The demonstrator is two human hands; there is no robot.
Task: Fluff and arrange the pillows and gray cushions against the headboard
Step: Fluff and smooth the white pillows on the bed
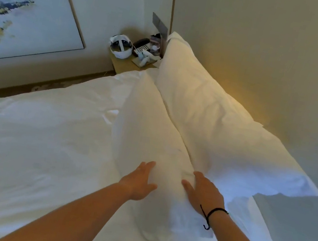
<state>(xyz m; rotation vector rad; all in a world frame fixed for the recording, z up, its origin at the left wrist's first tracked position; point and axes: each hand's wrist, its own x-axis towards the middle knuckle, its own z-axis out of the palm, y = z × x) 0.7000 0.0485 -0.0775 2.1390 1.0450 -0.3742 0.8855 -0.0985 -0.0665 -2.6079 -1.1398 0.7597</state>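
Note:
Two white pillows lie at the head of the bed. The rear pillow (214,117) leans against the pale headboard (271,55). The front pillow (148,127) lies in front of it, resting on the white duvet (33,140). My left hand (138,182) lies flat and open against the near left side of the front pillow. My right hand (202,194), with a black cord at the wrist, presses open on its near right side, by the seam between the two pillows. No gray cushions are in view.
A wooden nightstand (125,64) stands beyond the pillows, holding a white basket (122,47), a remote and small items. A framed painting (25,5) hangs on the left wall. A strip of floor runs between that wall and the bed.

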